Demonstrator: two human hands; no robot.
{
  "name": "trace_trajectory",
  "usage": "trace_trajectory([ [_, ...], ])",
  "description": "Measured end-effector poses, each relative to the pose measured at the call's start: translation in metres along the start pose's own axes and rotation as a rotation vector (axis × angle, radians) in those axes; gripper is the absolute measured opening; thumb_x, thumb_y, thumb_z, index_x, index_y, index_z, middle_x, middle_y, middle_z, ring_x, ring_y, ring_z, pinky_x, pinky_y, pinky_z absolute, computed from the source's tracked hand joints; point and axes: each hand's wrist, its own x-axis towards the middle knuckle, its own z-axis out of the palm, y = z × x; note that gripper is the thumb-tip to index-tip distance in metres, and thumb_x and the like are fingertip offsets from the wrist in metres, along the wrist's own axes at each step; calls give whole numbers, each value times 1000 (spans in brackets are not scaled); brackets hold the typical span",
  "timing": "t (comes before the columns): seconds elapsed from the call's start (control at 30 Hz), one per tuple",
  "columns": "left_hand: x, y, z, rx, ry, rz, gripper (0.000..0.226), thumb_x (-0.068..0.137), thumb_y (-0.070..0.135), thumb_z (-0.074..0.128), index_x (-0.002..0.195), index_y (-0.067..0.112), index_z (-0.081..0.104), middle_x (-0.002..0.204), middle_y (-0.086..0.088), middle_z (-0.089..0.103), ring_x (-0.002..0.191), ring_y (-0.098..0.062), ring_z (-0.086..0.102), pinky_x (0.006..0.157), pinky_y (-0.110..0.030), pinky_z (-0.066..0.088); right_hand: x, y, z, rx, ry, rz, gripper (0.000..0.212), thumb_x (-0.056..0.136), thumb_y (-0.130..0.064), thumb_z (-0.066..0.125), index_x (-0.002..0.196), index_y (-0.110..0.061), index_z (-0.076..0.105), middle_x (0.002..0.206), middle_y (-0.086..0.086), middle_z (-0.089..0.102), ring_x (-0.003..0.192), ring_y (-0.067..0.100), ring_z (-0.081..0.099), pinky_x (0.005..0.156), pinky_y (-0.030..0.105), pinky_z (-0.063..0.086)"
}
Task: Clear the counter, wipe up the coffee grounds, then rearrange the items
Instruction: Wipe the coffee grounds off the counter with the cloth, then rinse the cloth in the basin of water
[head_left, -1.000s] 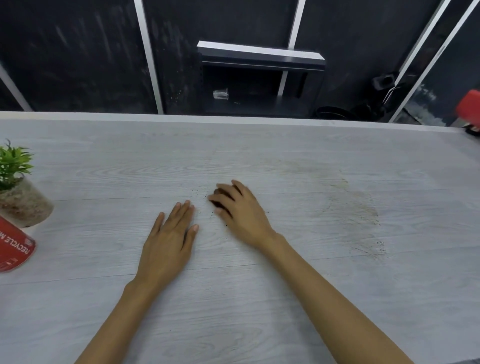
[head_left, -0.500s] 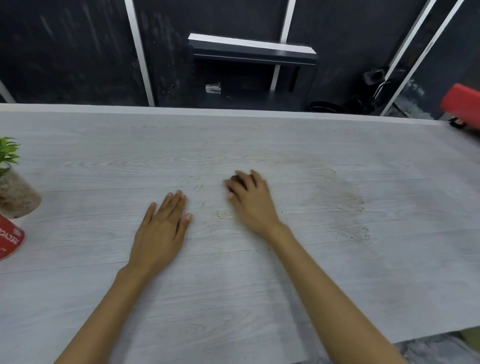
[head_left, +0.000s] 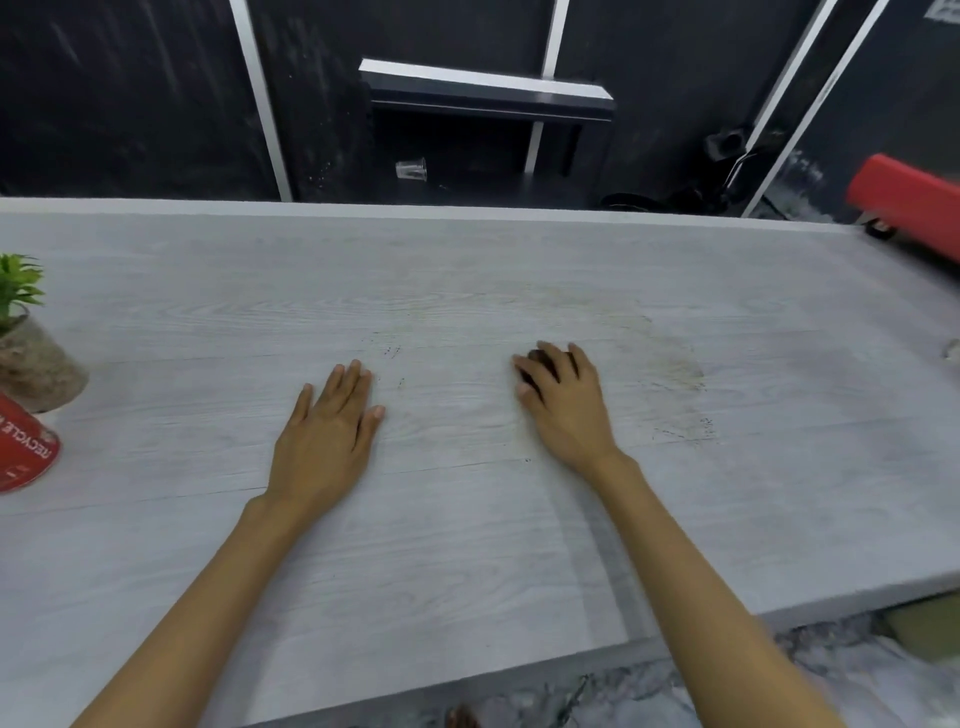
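My left hand (head_left: 327, 436) lies flat, palm down, on the pale grey wood-grain counter (head_left: 467, 545), fingers together and holding nothing. My right hand (head_left: 563, 400) rests a little to the right with its fingers bent and spread, fingertips pressing on the counter; a dark patch shows under them, and I cannot tell if it is shadow or grounds. Loose coffee grounds (head_left: 392, 353) speckle the surface between the hands. A brownish smear (head_left: 675, 364) and more specks (head_left: 685, 431) lie right of my right hand.
At the left edge stand a small potted plant (head_left: 31, 358) and a red can (head_left: 23, 452). A red object (head_left: 909, 202) sits beyond the far right corner. A dark shelf with a clear cup (head_left: 411, 169) is behind the counter. The counter's near edge runs at lower right.
My right hand has slid rightwards across the counter, away from my left hand, leaving the specks behind it. The left hand has stayed flat. The view has shifted slightly.
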Motion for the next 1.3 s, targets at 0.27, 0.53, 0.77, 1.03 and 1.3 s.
trace_trajectory([
  [0.27,-35,0,-4,13,-64,28,62,93,49,6,145,17,0,156,4,-2,140,-3,-9,115,-30,-9,-91,-20,-13,58,-31,-295,42,95,-41,31,135,-32,44,148,-2,37,142,23,17,117,38,12],
  [0.53,-52,-10,-12,-22,-35,15,66,89,50,6,146,16,7,156,5,4,139,-2,-6,115,-31,-9,-59,8,-17,205,160,15,34,90,-5,49,121,-16,60,132,7,51,126,32,36,103,27,23],
  [0.77,-70,-4,-48,-502,24,-137,43,96,29,36,137,18,39,144,12,30,136,-2,20,109,-14,10,-47,-111,-17,779,-65,-125,34,88,2,50,111,-19,63,115,-13,48,111,-5,43,99,6,30],
  [1.03,-168,-42,-105,-1227,315,-746,27,93,8,42,93,22,65,97,-6,70,78,-14,71,68,-24,58,-83,-253,3,1010,-732,-523,41,93,-11,49,124,-38,52,130,-10,49,121,-6,44,98,2,31],
  [1.3,-297,-102,-134,-1421,790,-1036,25,89,39,47,96,24,65,93,-1,74,90,-17,70,75,-30,58,-144,-396,54,987,-1063,-839,44,93,-12,51,125,-42,45,130,-6,46,124,2,43,103,11,32],
])
